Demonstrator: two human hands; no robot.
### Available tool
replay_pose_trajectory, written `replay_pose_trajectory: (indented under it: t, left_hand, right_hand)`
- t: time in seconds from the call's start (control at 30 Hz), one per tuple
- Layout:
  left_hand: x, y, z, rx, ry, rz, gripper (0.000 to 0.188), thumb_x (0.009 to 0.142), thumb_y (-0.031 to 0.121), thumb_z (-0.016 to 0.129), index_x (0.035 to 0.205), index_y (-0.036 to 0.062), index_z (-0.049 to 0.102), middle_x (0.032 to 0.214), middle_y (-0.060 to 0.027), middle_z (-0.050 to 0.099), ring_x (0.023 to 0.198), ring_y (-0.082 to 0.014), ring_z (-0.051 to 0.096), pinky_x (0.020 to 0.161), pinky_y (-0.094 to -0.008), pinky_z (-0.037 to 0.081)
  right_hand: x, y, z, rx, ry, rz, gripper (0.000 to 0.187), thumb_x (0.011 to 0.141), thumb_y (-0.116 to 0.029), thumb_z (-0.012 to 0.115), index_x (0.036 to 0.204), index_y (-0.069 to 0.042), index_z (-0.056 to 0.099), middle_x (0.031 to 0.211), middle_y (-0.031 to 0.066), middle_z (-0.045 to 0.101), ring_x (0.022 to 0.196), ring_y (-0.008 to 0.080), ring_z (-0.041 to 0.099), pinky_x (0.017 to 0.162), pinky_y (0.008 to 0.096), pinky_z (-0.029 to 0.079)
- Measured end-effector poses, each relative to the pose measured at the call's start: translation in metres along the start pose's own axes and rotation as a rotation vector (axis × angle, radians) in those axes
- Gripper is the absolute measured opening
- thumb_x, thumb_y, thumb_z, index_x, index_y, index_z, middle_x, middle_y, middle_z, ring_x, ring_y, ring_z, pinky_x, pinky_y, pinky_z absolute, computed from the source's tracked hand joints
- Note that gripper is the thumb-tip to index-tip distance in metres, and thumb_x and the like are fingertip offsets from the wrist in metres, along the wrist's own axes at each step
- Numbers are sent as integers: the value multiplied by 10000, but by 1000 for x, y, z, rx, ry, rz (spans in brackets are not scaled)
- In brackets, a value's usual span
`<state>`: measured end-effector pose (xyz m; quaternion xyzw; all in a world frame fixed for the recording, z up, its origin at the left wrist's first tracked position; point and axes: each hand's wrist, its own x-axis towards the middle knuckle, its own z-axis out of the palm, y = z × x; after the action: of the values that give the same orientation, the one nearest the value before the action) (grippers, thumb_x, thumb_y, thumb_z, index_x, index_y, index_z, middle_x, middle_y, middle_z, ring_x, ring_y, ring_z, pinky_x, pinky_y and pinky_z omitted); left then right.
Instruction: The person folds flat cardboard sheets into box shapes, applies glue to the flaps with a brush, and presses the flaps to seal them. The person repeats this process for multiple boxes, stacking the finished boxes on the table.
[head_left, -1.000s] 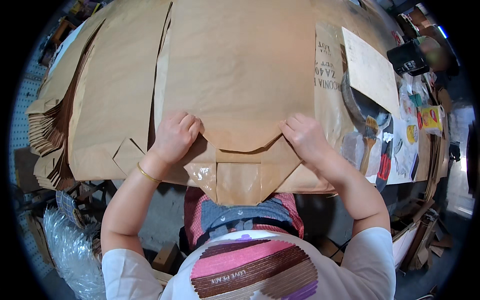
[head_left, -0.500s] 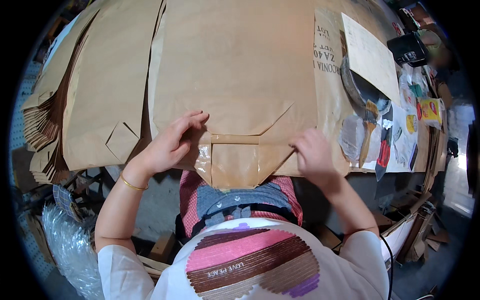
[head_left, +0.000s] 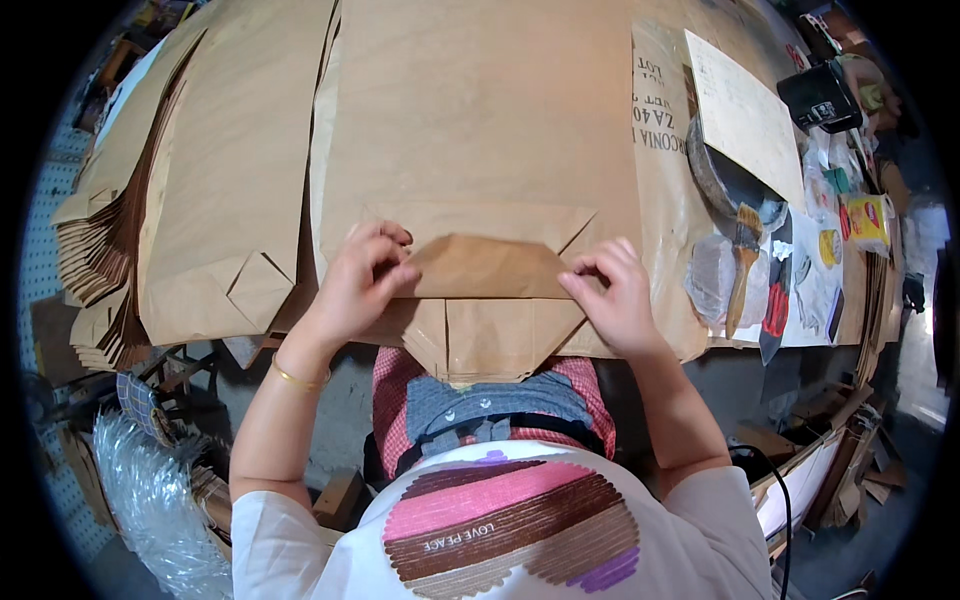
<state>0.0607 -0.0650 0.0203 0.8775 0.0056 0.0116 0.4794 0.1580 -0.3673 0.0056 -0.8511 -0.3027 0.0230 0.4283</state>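
Observation:
A large brown paper bag (head_left: 480, 120) lies flat in front of me, its near end folded into a bottom shape. My left hand (head_left: 368, 270) pinches the left corner of a raised paper flap (head_left: 488, 268) on that end. At the flap's right corner, my right hand (head_left: 612, 292) has thumb and fingers closed on the paper. Between the hands the flap's crease runs straight across. A lower flap (head_left: 490, 335) with slanted sides hangs slightly over the table edge toward my lap.
Left of the bag lie stacked brown paper bags (head_left: 225, 190) with folded ends. On the right are a bowl (head_left: 706, 165) under a pale board (head_left: 745, 115), a brush (head_left: 745, 255), a red-handled knife (head_left: 775, 308), a yellow packet (head_left: 868, 222) and a black container (head_left: 820, 98).
The upper flap has come up between my hands and now shows its darker face. My right hand has moved in and up to the flap's corner, while my left fingers have closed on the other.

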Motion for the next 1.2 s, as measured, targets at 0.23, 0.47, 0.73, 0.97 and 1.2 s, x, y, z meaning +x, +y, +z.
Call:
replay_pose_trajectory:
  t: [0.23,0.47,0.73,0.97,1.2]
  left_hand:
    - [19,-15,35,424,339,120,215,828,66,692,730,-18,520,758,-127,528,652,-290,519,578,-380,419]
    - [51,-7,41,704,376,-190,339,793,276,759,729,28,535,770,-127,564,682,-332,560,557,-453,428]
    - [9,27,33,687,78,287,476,813,282,603,1179,-18,560,1236,-198,559,1211,-367,490,1051,-493,326]
    - [17,5,20,741,-122,140,948,819,622,552,1398,-99,339,1466,-257,349,1396,-370,292,1160,-485,177]
    - [43,-10,20,881,-15,-59,1049,785,736,514,1426,-71,320,1484,-247,329,1412,-365,259,1156,-487,177]
  right_hand:
    - [14,11,30,-75,32,172,195,796,-172,719,721,-24,616,735,111,571,740,294,555,661,379,447]
    - [52,-9,41,-601,-96,377,345,810,-360,717,699,-54,601,759,111,592,733,310,593,620,419,460]
    - [9,-24,41,-409,70,-157,444,791,-299,706,1142,-40,623,1164,137,616,1098,322,568,917,433,451]
    - [9,-40,61,-438,-305,-85,895,794,-381,701,1447,54,269,1497,218,307,1413,331,265,1165,442,204]
    - [12,-35,53,-443,-309,-125,927,815,-436,678,1463,50,229,1511,219,281,1420,333,249,1164,450,203]
